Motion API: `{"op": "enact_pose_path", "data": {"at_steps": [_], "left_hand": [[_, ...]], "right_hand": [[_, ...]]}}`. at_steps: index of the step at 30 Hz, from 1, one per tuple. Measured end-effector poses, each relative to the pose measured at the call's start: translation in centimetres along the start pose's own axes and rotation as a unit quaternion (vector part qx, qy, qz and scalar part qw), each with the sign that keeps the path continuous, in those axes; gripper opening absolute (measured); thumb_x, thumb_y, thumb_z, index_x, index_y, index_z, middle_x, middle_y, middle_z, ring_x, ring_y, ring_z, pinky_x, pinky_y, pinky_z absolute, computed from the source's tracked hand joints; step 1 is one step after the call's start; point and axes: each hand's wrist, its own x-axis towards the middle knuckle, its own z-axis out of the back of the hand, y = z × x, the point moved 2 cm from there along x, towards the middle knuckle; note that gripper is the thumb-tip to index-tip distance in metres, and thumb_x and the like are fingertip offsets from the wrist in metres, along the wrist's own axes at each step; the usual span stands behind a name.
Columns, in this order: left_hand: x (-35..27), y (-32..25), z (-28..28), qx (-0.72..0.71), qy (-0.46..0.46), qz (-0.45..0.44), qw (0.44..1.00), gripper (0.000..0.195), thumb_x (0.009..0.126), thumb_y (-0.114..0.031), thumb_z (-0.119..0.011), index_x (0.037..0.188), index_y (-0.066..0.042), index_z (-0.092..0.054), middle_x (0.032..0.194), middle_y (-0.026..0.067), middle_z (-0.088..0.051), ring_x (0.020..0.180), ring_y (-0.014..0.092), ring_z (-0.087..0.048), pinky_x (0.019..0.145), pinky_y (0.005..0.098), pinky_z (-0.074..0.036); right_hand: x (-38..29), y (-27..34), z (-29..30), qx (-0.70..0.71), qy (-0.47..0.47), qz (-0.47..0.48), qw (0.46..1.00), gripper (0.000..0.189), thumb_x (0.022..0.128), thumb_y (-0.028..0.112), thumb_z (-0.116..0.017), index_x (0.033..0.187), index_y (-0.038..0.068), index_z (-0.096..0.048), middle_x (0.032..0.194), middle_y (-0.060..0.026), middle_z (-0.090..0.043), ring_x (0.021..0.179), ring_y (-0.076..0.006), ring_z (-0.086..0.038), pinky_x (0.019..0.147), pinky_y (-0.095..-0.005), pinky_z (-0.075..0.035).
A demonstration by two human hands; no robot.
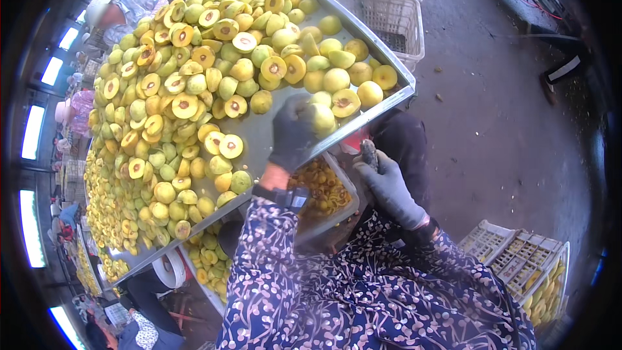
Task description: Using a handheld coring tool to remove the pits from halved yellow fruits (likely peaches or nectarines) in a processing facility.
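My left hand (294,131), in a dark grey glove, is over the near right corner of a metal-rimmed tray (362,119). Its fingers are partly hidden and blurred around a yellow-green stone fruit (324,120). A large heap of halved stone fruit, likely peaches (214,58), fills much of the tray, and several halves show pits in the cut face. Outside the rim, over my lap, my gloved right hand (391,187) grips a short dark tool handle (369,154). The tool's working end cannot be made out.
Below the rim, a plastic bin (354,189) holds orange-brown fruit scraps. Another container of fruit (209,255) stands left of it. Plastic crates are behind the tray (413,29) and at lower right (527,257). Other people (129,12) are along the left; a person's foot (549,88) shows far right.
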Motion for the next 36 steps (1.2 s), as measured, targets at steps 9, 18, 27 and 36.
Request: {"op": "enact_pose_path", "data": {"at_steps": [9,18,27,36], "left_hand": [[-5.4,2.3,1.7,-0.173,-0.046,0.044,0.983,0.036,0.095,-0.021,-0.053,0.122,0.002,-0.053,0.11,0.0132,-0.062,0.1,0.023,-0.063,0.083,0.0324,-0.052],[0.3,-1.1,-1.5,0.234,0.032,-0.074,0.969,0.05,0.08,-0.039,-0.067,0.115,-0.004,-0.057,0.094,0.0178,-0.064,0.089,0.034,-0.062,0.076,0.0415,-0.05],[-0.7,-0.5,-0.9,-0.062,0.013,0.009,0.998,0.04,0.079,-0.025,-0.071,0.107,0.001,-0.058,0.096,0.0141,-0.066,0.086,0.021,-0.065,0.077,0.0321,-0.051],[-11.7,-3.5,2.6,-0.074,-0.023,-0.058,0.995,0.04,0.099,-0.031,-0.044,0.12,0.002,-0.052,0.104,0.0105,-0.064,0.09,0.018,-0.062,0.077,0.0283,-0.052]], "right_hand": [[4.5,3.2,-1.8,0.006,-0.112,0.155,0.982,0.044,0.088,0.009,-0.06,0.128,-0.003,-0.047,0.107,-0.0072,-0.06,0.068,-0.0047,-0.054,0.055,-0.0177,-0.045],[4.6,2.1,0.9,0.045,-0.143,0.134,0.98,0.033,0.084,0.012,-0.062,0.114,-0.001,-0.055,0.085,-0.003,-0.061,0.066,-0.0058,-0.054,0.057,-0.0197,-0.044],[4.7,3.2,-0.7,-0.032,-0.078,0.039,0.996,0.046,0.084,0.016,-0.064,0.125,0.0,-0.052,0.089,-0.0076,-0.063,0.068,-0.0094,-0.059,0.059,-0.0244,-0.049],[2.0,6.4,-5.3,-0.041,0.21,0.114,0.97,0.044,0.083,0.011,-0.065,0.123,-0.002,-0.051,0.11,-0.0102,-0.06,0.104,-0.0129,-0.055,0.09,-0.0269,-0.045]]}}
